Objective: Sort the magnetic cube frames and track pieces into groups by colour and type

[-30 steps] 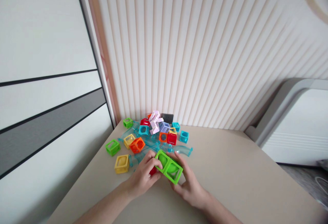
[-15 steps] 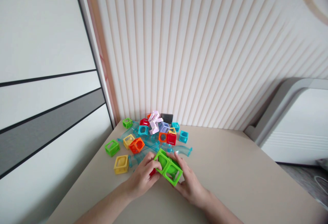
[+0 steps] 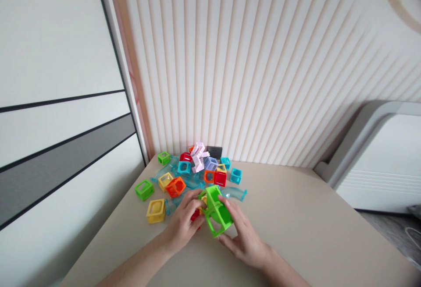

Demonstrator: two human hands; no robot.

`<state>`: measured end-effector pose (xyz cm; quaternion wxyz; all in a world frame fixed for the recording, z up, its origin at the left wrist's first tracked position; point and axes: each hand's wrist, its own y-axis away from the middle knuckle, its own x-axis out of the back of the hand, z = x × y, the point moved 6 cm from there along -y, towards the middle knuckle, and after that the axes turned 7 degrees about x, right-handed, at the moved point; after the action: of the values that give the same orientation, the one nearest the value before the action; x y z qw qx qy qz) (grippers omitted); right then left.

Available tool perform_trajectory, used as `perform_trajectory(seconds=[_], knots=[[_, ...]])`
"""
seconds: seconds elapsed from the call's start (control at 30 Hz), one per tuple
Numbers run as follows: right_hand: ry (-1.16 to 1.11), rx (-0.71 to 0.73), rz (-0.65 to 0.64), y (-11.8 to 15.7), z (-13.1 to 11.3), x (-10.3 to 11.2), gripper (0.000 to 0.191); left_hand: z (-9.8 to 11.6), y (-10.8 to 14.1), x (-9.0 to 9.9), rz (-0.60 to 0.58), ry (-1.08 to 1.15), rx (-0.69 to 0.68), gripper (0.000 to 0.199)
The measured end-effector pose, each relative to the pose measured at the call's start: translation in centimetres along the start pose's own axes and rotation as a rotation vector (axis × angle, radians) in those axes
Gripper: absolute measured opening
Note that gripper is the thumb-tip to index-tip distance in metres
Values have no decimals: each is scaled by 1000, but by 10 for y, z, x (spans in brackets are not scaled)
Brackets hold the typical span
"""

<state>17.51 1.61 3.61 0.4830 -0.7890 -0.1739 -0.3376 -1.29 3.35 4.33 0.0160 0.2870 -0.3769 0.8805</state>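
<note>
Two joined green cube blocks, with open frame sides, are held between my hands above the table. My right hand is closed round their right side, thumb below and fingers on top. At their left edge, my left hand is closed with its fingertips against the green pair. A red block shows partly behind my left fingers, and a bit of yellow shows beside the green blocks. Whether these are joined to the green pair I cannot tell.
Loose cube blocks and clear blue track pieces lie heaped at the back left of the table. Light purple pieces top the heap. A yellow block sits left of my hands. The ribbed wall stands behind.
The green pair has been turned between my hands, so its open side now faces more toward me. A bit of yellow has come into sight beside it. The heap has not moved.
</note>
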Motion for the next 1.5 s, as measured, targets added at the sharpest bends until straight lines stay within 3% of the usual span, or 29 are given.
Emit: perform_trajectory(seconds=[0.27, 0.53, 0.77, 0.93, 1.07, 1.23, 1.3, 1.5], knots=[[-57, -69, 16, 7, 6, -4, 80, -3, 1, 4, 82, 58, -25, 31], [-153, -99, 34, 4, 5, -9, 74, -16, 6, 1, 113, 164, 99, 34], [-117, -115, 206, 8, 11, -9, 66, 4, -3, 2, -89, 206, 31, 39], [-85, -123, 182, 9, 12, -9, 70, 7, -2, -3, -213, 269, -11, 65], [-65, -110, 110, 11, 9, -9, 74, 6, -3, -2, -184, 220, -15, 61], [-82, -26, 107, 5, 2, -4, 54, 15, -3, 2, -242, 303, -80, 58], [-78, 21, 116, -1, -2, -1, 50, 14, -3, 2, -247, 365, -38, 53], [40, 178, 8, -14, -15, 1, 48, -7, 2, -6, -216, 660, 276, 47]])
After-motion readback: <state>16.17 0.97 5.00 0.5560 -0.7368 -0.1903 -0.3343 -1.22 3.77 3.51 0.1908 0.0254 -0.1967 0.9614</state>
